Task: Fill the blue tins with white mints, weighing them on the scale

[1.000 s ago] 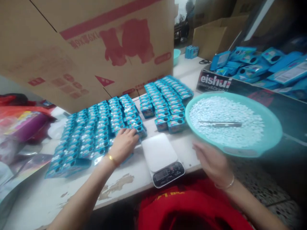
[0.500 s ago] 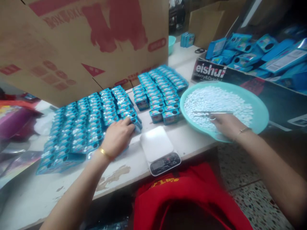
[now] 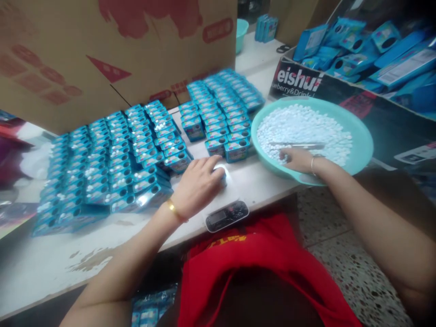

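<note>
My left hand (image 3: pixel 200 181) is closed around a small blue box (image 3: pixel 223 180), mostly hidden by the fingers, over the white plate of the kitchen scale (image 3: pixel 227 215). At the near side of a turquoise basin (image 3: pixel 366 145), my right hand (image 3: pixel 298 161) has its fingers bent together among white pellets (image 3: pixel 303 122), with some at the fingertips. A thin metal strip (image 3: pixel 296 145) lies on the pellets just beyond that hand. Left of the scale stand packed rows of blue boxes (image 3: pixel 116 159) with round dark openings; white pellets sit on many of them. A second block of blue boxes (image 3: pixel 225 109) stands behind the scale.
A large cardboard carton (image 3: pixel 153 59) rises behind the rows. At the right, a dark printed carton (image 3: pixel 293 79) holds a heap of blue packs (image 3: pixel 357 45). Further back are a stack of blue boxes (image 3: pixel 266 28) and another turquoise bowl (image 3: pixel 241 34). Red cloth (image 3: pixel 259 254) covers my lap.
My left hand has moved right, from the front of the left rows to over the scale, with a blue box in it. My right hand has shifted toward the basin's near left side.
</note>
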